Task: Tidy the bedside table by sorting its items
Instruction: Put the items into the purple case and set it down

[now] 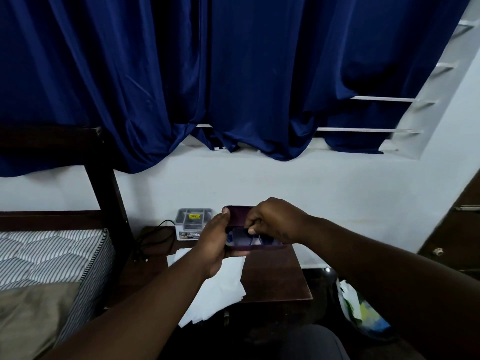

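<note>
A dark purple hinged case is held open above the dark wooden bedside table. My left hand grips its left end, thumb on the raised lid. My right hand reaches in from the right, fingers pinched inside the case on something I cannot make out. Loose white papers lie spread on the table's left front and hang over its edge. A small grey plastic organiser box with a yellow label stands at the back of the table against the wall.
A black cable trails off the table's back left. A bed with a striped mattress and dark frame is at the left. A plastic bag with paper lies on the floor at the right. Blue curtains hang above.
</note>
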Motion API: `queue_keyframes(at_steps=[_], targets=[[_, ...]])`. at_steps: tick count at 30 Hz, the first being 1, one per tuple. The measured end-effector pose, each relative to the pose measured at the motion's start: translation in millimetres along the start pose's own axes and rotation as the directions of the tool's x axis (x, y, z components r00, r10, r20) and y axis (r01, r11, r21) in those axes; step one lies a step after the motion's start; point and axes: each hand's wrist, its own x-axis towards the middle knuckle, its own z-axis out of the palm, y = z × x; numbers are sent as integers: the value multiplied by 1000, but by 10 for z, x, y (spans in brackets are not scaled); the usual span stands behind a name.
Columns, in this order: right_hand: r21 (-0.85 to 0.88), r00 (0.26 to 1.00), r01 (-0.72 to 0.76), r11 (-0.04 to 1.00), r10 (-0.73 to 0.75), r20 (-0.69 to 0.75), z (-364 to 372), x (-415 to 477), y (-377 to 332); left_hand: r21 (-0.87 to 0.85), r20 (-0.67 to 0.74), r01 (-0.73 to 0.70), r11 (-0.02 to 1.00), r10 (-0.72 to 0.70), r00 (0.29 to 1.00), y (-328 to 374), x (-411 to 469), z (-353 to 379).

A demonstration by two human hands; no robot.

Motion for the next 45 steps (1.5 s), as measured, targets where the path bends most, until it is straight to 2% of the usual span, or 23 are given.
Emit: queue_keyframes(at_steps=[5,8,10,12,13,14,15,16,17,18,20,23,30,37,41,45], targets=[[52,998,9,999,-5,-69,25,4,-3,-17,13,-1,1000,1,1000,-32,22,-41],[163,959,15,986,32,-282,23,-72,21,-38,22,-9,999,9,1000,-21,35,-102],[363,854,-20,932,205,-479,50,-152,62,-65,17,-15,998,16,1000,14,40,-176],[492,687,-68,868,398,-608,123,-206,127,-87,14,-18,996,19,1000,44,41,-266],[531,623,-129,838,484,-614,163,-212,157,-94,12,-21,995,22,1000,59,32,-311],[584,597,-199,787,570,-565,201,-203,189,-97,12,-25,995,26,1000,76,17,-350],[676,603,-253,692,659,-449,232,-184,206,-96,15,-30,995,32,999,87,9,-386],[785,638,-279,553,718,-278,252,-166,192,-91,19,-35,995,37,999,101,-6,-414],[867,691,-301,398,717,-89,266,-155,167,-82,23,-41,996,43,999,109,-20,-433],[903,748,-320,288,661,54,269,-158,122,-73,28,-47,996,49,998,121,-44,-448],[926,831,-335,175,518,203,267,-180,25,-49,44,-51,997,54,998,137,-89,-463],[948,867,-314,50,423,264,258,-161,-74,-7,78,-42,999,43,996,163,-131,-493],[954,858,-298,-41,426,287,286,-87,-28,-15,134,-10,1000,12,991,249,-137,-566],[950,847,-299,-86,435,306,323,-77,-31,-50,113,-2,999,7,994,200,-85,-602],[957,851,-274,-90,441,285,360,-31,-49,-92,69,-4,996,11,998,172,-45,-665],[968,862,-248,-41,446,240,433,58,-54,-100,46,-26,995,30,998,156,-12,-706]])
